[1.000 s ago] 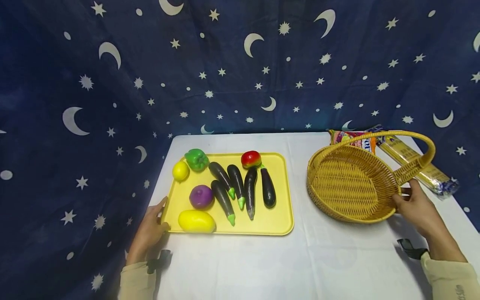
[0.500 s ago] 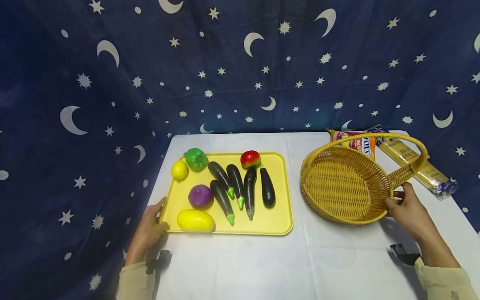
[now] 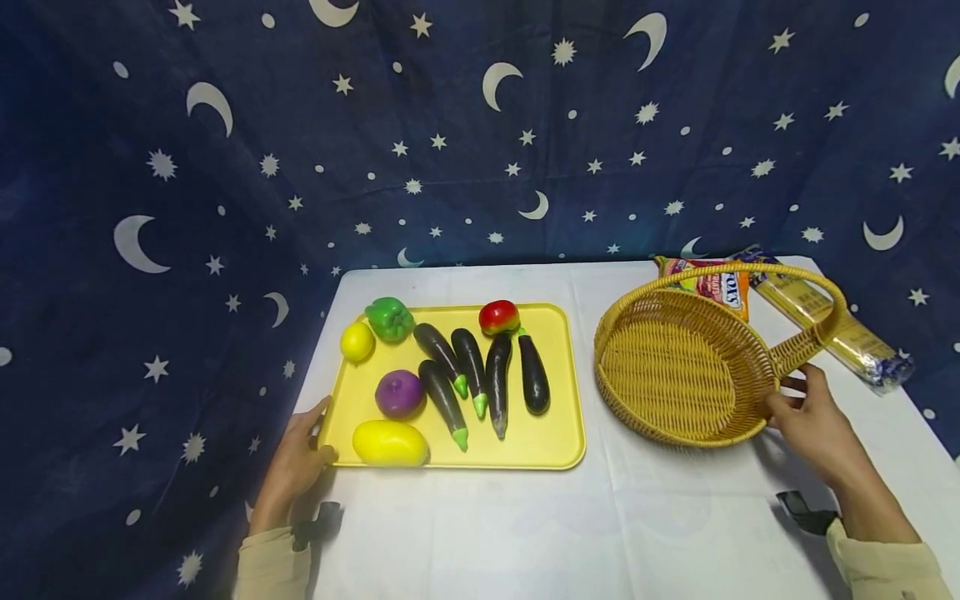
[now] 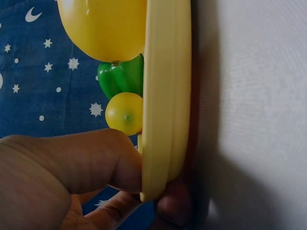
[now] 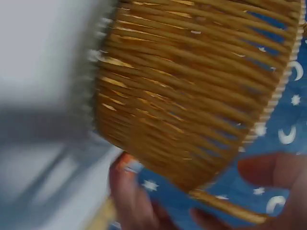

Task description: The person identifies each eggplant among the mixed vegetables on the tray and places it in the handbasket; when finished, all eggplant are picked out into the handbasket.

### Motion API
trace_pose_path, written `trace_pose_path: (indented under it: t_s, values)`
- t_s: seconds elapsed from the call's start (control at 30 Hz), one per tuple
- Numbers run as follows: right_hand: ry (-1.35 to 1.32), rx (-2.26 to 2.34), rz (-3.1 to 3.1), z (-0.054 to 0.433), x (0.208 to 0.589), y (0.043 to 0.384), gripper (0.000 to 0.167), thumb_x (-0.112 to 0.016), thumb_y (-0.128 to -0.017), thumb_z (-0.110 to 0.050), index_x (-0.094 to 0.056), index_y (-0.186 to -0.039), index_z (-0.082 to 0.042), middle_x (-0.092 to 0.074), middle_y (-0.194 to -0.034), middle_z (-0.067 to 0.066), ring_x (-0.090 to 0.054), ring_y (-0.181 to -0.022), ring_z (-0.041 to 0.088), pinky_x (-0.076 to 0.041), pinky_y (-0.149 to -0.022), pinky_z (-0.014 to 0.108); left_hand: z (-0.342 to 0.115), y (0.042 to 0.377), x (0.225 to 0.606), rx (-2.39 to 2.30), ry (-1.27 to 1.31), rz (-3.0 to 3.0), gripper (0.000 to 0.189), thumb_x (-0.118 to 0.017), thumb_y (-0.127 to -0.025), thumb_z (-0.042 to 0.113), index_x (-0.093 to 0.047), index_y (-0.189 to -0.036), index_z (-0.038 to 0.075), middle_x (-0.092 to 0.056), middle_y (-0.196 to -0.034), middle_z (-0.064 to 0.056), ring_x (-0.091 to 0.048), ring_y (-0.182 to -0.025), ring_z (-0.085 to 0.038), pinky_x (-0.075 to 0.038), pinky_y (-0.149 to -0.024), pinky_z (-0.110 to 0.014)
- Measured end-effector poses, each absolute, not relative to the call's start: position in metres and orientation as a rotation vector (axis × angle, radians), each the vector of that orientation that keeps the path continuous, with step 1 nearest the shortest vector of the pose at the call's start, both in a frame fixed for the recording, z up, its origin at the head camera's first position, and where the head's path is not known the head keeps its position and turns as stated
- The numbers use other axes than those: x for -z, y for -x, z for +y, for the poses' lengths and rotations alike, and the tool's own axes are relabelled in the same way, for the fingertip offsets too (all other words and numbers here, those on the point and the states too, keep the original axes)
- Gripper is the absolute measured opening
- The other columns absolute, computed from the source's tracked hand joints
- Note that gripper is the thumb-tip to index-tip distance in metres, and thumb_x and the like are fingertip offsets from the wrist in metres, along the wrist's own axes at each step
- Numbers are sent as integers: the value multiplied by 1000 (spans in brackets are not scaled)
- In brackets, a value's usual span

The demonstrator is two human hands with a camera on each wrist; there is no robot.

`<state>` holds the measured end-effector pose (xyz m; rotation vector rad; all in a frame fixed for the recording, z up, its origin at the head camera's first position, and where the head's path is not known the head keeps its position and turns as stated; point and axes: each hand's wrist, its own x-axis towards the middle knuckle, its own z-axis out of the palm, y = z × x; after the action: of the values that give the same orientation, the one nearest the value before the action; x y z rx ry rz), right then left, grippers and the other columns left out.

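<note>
My left hand (image 3: 298, 454) grips the left edge of a yellow tray (image 3: 536, 446); in the left wrist view the thumb (image 4: 103, 160) lies on its rim, with fingers below. On the tray are several eggplants (image 3: 536, 375), a purple round vegetable (image 3: 400, 394), a yellow oblong fruit (image 3: 390, 443), a lemon (image 3: 357, 342), a green bell pepper (image 3: 389, 319) and a red mango (image 3: 498, 317). At the right, my right hand (image 3: 817, 429) holds a round wicker basket (image 3: 663, 379) by its right side, under the arched handle. Blur softens the right wrist view.
Behind the basket lie a red and orange snack packet (image 3: 723, 287) and a long clear-and-gold noodle packet (image 3: 832, 321). A white cloth covers the table (image 3: 517, 533). A dark blue curtain (image 3: 450, 208) with moons and stars hangs behind and at the left.
The basket and my right hand have shifted left, closer to the tray. My left hand stays at the tray's edge, and the tray has hardly moved.
</note>
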<state>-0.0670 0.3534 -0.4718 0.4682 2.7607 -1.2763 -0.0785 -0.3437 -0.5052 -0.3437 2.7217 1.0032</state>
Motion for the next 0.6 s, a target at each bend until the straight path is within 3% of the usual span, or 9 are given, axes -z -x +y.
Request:
trace_pose_path:
  t_s: [0.1,0.13,0.2,0.27,0.33,0.4,0.5,0.6]
  values:
    - [-730,1211,2978,331,449,60,75,-42,-106,-24,-6,-170,-8,-22,-168,30,-51,-138,42,-43,-92,17,-344,79,506,-1033,340,2719,93,-63,-83,-8,-30,-168,8,-40,-156,-31,-54,-126,-45,-50,-108,-56]
    - [-804,1233,3074,321,440,57,73,-44,-105,-20,-12,-170,-13,-23,-168,24,-42,-147,47,-40,-97,18,-344,78,506,-1046,344,2712,93,-63,-83,-8,-30,-168,8,-40,-156,-31,-54,-128,-45,-50,-110,-57]
    - [-843,1339,3262,299,424,51,69,-47,-101,-13,-26,-166,-21,-32,-164,6,-45,-147,26,-36,-106,17,-343,78,507,-1056,347,2708,93,-62,-83,-8,-30,-168,8,-40,-156,-31,-54,-128,-45,-50,-110,-56]
    - [-656,1490,3448,275,411,46,66,-50,-97,-6,-38,-161,-19,-38,-156,-8,-45,-143,9,-34,-110,14,-343,78,508,-1058,350,2704,93,-63,-83,-8,-30,-168,8,-40,-156,-31,-54,-127,-45,-51,-108,-55]
    - [-221,1614,3566,249,406,44,61,-55,-93,-1,-50,-154,-9,-45,-152,-5,-43,-137,-1,-35,-108,10,-343,78,508,-1046,355,2704,93,-63,-83,-7,-30,-168,8,-40,-156,-31,-55,-126,-45,-51,-106,-54]
    - [197,1677,3547,218,404,42,57,-57,-92,-1,-54,-149,2,-54,-146,7,-45,-133,-2,-37,-110,11,-344,77,508,-1033,358,2707,92,-63,-84,-6,-30,-168,9,-40,-157,-31,-54,-125,-45,-51,-105,-53]
    - [654,1596,3421,173,411,43,58,-60,-93,-5,-51,-148,10,-52,-144,32,-50,-134,13,-35,-117,13,-345,78,507,-1035,350,2709,92,-64,-84,-5,-30,-169,9,-40,-157,-30,-55,-122,-43,-52,-99,-48]
    - [814,1435,3319,134,426,45,64,-64,-93,-7,-47,-153,6,-49,-147,33,-53,-136,32,-35,-124,21,-345,78,505,-1044,348,2708,92,-64,-84,-5,-30,-168,9,-40,-156,-30,-57,-119,-42,-52,-91,-38]
